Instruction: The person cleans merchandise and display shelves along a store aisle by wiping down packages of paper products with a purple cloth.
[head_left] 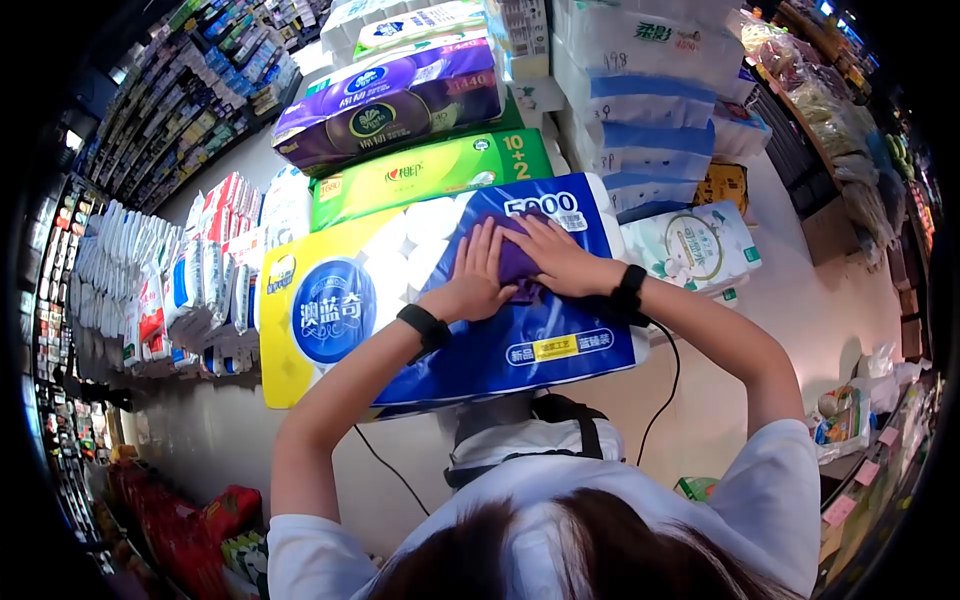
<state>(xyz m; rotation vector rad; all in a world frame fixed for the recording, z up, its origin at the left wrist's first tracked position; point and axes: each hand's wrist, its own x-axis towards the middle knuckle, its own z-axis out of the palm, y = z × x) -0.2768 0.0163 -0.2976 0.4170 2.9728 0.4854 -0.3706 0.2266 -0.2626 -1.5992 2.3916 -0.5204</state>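
Observation:
A large blue, white and yellow pack of toilet paper rolls [330, 310] lies in front of me, its printed face up. On its blue part is a small purple cloth [515, 262], partly covered by my hands. My left hand [483, 270] rests on the cloth's left side, fingers stretched out and pointing away from me. From the right, my right hand [560, 258] lies across the cloth with its fingers extended flat. Both palms face down, and the hands are close together. A black band circles each wrist.
Behind the pack are a green tissue pack [430, 175] and a purple one [390, 105]. White packs [650, 100] form a tall stack at the right, with a white-green pack [695, 245] below. Bagged goods [200, 270] stand left. Thin black cables hang near both arms.

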